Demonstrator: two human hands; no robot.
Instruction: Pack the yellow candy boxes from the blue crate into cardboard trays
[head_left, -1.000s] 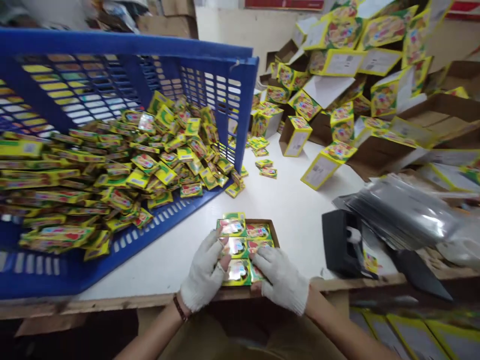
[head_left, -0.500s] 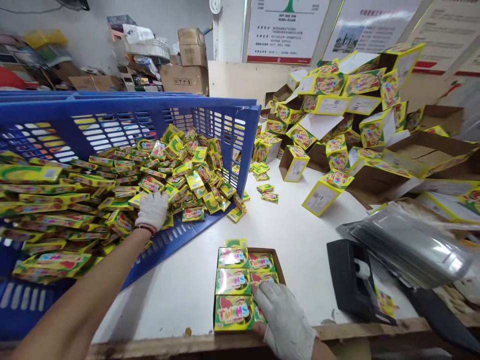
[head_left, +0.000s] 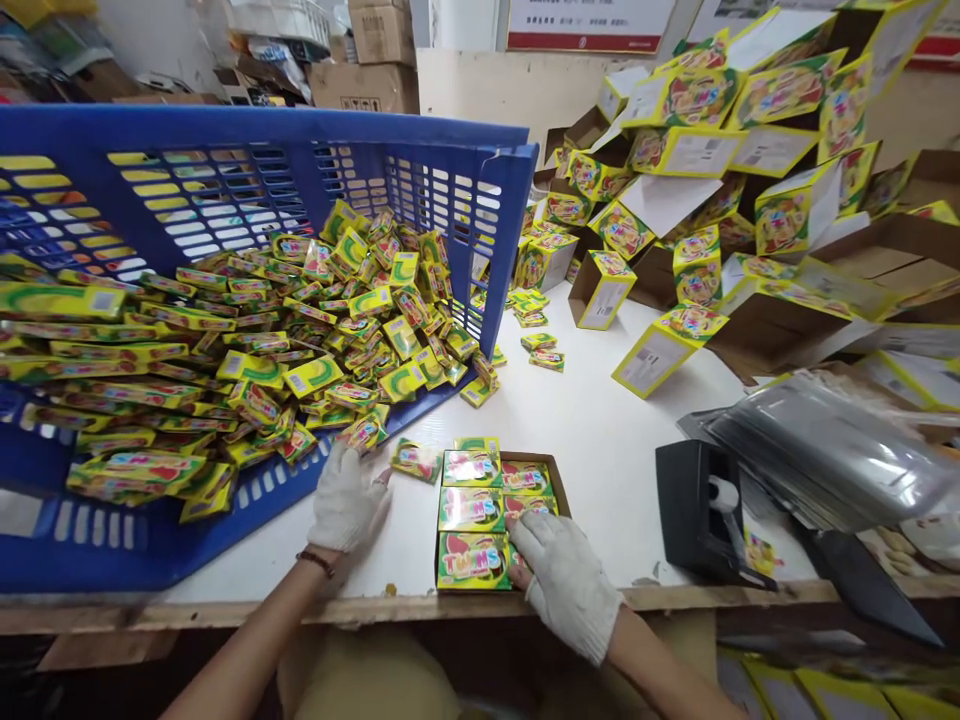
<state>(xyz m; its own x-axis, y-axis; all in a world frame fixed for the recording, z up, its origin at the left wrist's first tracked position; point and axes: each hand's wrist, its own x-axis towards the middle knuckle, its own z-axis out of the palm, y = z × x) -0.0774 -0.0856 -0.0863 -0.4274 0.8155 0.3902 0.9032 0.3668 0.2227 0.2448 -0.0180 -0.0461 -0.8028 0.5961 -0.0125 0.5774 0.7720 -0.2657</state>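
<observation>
My left hand, in a white glove, is at the front edge of a blue crate. Its thumb stands apart from its fingers, whose tips touch a small candy box at the crate's rim. Another small candy box lies on the table just right of that hand. My right hand, also gloved, grips the near right corner of an open carton, fingers and thumb over the boxes inside. The carton holds two columns of small yellow-green "TWINS" boxes; my right hand hides part of the right column.
Loose small candy boxes heap up in the crate. Several lie by its right corner on the white table. Empty yellow cartons pile up at the back right. A black tape dispenser and clear plastic sheets sit on the right.
My left hand has come back from inside the crate towards me and right, and a small box now lies beside the carton. My right hand stays on the carton. The view has tilted down.
</observation>
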